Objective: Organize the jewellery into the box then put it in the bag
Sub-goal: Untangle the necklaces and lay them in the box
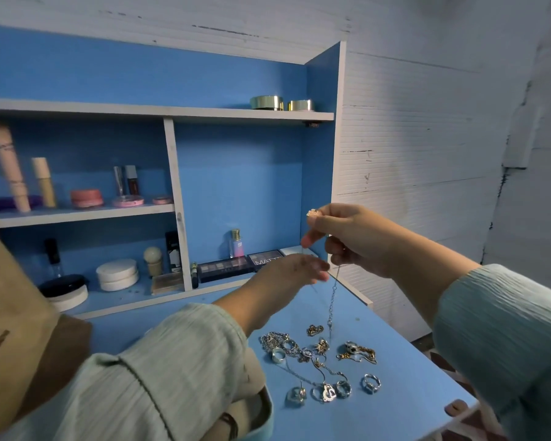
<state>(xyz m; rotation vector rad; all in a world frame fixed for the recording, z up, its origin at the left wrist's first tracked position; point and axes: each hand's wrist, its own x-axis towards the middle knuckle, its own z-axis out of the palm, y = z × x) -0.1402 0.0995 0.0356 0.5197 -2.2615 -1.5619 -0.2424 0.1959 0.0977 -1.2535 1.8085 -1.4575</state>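
Note:
My right hand is raised above the blue table and pinches a thin chain necklace whose small pendant shows at my fingertips; the chain hangs down toward the table. My left hand reaches out just below it, fingers extended and blurred, close to the chain; whether it touches is unclear. A pile of jewellery with several rings and chains lies on the table beneath. The light blue box with beige lining sits at the lower left, mostly hidden by my left sleeve. A brown paper bag stands at the left.
A blue shelf unit with white boards rises behind the table, holding cosmetics, eyeshadow palettes, jars and a perfume bottle. The table's right edge drops off beside a white wall.

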